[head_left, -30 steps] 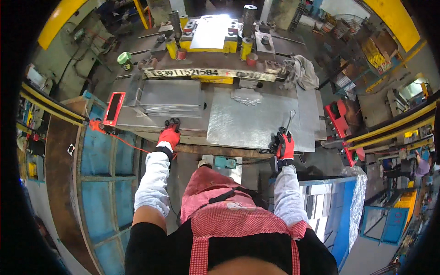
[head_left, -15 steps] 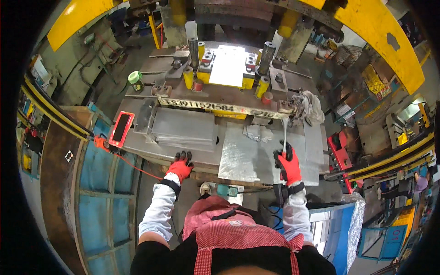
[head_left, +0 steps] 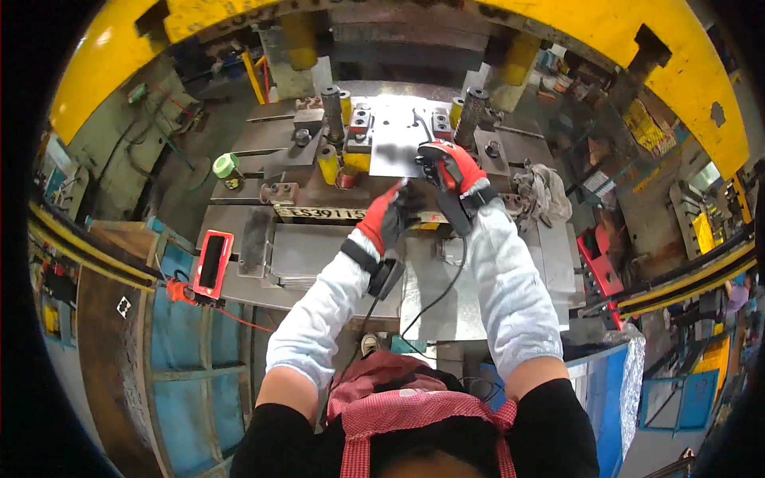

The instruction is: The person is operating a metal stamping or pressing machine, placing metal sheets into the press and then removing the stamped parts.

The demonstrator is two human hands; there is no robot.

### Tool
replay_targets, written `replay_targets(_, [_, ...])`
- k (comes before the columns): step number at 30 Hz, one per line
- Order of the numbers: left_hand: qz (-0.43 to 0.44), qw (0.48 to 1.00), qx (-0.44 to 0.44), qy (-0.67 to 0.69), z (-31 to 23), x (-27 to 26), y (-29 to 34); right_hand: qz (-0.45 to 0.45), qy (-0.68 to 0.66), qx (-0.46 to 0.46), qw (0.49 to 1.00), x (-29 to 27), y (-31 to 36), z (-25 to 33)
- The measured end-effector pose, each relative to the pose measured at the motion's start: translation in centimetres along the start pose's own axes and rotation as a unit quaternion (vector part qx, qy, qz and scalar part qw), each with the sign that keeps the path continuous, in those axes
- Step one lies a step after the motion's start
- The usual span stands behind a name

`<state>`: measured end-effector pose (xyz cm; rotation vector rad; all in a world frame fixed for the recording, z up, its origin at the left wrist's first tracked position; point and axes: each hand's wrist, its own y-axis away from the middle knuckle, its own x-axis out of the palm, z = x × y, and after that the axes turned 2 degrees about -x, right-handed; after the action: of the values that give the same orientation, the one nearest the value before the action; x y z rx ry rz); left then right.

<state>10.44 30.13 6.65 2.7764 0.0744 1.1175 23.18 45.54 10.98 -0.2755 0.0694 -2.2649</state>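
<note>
My right hand [head_left: 453,169], in a red and dark glove, is closed on a slim metal rod tool [head_left: 423,124]. The rod's far end lies over a bright flat metal sheet [head_left: 390,131] on the press die. The glove covers the handle. My left hand [head_left: 392,213], gloved alike, hovers by the sheet's near edge, in front of the die. Its thumb and fingers look apart, with nothing visible between them; the fingertips are dark and slightly blurred. Dark cuffs with cords circle both wrists.
A stack of grey sheets [head_left: 307,251] lies near left, by a red-framed phone [head_left: 213,263]. Flat sheet metal [head_left: 438,307] covers the near right bench. Guide posts [head_left: 472,111] flank the die; a yellow press frame [head_left: 398,9] arches overhead. A rag [head_left: 542,191] sits right, a green-lidded jar [head_left: 227,167] left.
Both hands have moved forward and inward, the left off the bench's front edge. My right hand has carried the rod tool from the near right up over the sheet on the die.
</note>
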Motion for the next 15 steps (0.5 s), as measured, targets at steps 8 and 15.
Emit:
replay_targets(8, [-0.051, 0.987, 0.076, 0.135, 0.5, -1.6, -6.0, -0.242, -0.020, 0.036, 0.969, 5.0, 23.0, 2.4])
replay_targets(15, [-0.066, 0.992, 0.103, 0.016, -0.7, -2.5, -3.2, -0.274, -0.056, 0.152, 0.948, 0.9, 31.0, -8.1])
